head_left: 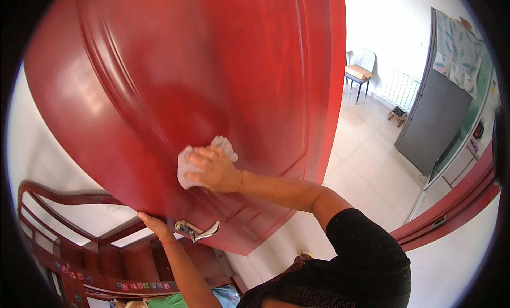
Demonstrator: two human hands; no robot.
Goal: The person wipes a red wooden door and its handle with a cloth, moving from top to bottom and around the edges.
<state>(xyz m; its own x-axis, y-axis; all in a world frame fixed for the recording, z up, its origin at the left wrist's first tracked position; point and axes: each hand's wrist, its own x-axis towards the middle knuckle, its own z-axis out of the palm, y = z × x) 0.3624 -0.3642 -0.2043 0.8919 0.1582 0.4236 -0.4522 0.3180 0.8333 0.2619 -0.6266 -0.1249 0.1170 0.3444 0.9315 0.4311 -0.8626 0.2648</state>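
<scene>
A large glossy red door (249,69) with raised panel mouldings fills the middle of the head view. My right hand (217,169) presses a crumpled pale cloth (186,171) flat on the door's face, its fingers bent over the cloth. Lower left, my left hand (155,226) grips the door's edge beside the handle, and part of its fingers is hidden. A red string circles that wrist. The silver lever handle (204,232) sits just right of my left hand, and neither hand touches it.
Dark red wooden bed framework (69,199) with stickers stands at the lower left, bedding beside it. The red door frame (451,223) with a strike plate is at right. Beyond lie pale floor tiles (366,159), a chair (359,74), a radiator (399,89) and a grey fridge (435,122).
</scene>
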